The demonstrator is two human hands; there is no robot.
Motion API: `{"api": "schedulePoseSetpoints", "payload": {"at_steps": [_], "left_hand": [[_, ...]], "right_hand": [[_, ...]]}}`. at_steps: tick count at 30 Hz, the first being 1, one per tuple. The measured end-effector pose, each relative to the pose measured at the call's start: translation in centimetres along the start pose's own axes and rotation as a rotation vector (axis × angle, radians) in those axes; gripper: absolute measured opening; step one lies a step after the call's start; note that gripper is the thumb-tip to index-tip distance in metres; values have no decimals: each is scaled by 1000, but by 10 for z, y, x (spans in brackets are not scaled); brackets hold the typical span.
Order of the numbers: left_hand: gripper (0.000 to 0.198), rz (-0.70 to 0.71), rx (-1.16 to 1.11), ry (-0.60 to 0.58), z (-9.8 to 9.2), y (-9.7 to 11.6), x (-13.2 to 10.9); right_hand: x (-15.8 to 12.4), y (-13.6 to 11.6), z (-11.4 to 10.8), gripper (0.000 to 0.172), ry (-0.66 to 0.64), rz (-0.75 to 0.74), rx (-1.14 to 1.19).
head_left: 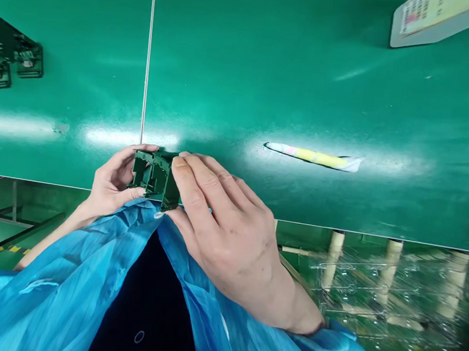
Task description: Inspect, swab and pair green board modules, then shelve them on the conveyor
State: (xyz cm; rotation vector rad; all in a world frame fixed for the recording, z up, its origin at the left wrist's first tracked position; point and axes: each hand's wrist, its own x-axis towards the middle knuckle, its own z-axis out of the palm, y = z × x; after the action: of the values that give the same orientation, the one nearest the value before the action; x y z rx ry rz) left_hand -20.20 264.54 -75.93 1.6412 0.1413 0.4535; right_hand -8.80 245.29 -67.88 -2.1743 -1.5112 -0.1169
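A dark green plastic part (157,176) with open compartments is held between my two hands, over the front edge of the green table (227,85). My left hand (112,182) grips its left side, with the thumb at the lower edge and the fingers behind. Pressed against its right side is my right hand (228,231), with the fingers along the top and the thumb below. A thin wrapped stick (316,156), white and yellow, lies on the table to the right of my hands.
Several dark parts (12,54) stand together at the table's left. A grey bin (439,21) with a label sits at the back right. Below the front edge, at the right, are clear plastic trays (381,297); a metal frame (12,219) shows at the left.
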Motion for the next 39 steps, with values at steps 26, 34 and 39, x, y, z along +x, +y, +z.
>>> {"api": "schedulePoseSetpoints", "payload": {"at_steps": [26, 34, 39], "left_hand": [[75, 115, 421, -96, -8, 28, 5], [65, -40, 46, -136, 1, 12, 7], [64, -48, 53, -121, 1, 10, 4]], "right_hand": [[-35, 25, 42, 53, 232, 205, 621], [-27, 9, 22, 47, 234, 74, 323], [-25, 8, 20, 44, 231, 67, 332]]}}
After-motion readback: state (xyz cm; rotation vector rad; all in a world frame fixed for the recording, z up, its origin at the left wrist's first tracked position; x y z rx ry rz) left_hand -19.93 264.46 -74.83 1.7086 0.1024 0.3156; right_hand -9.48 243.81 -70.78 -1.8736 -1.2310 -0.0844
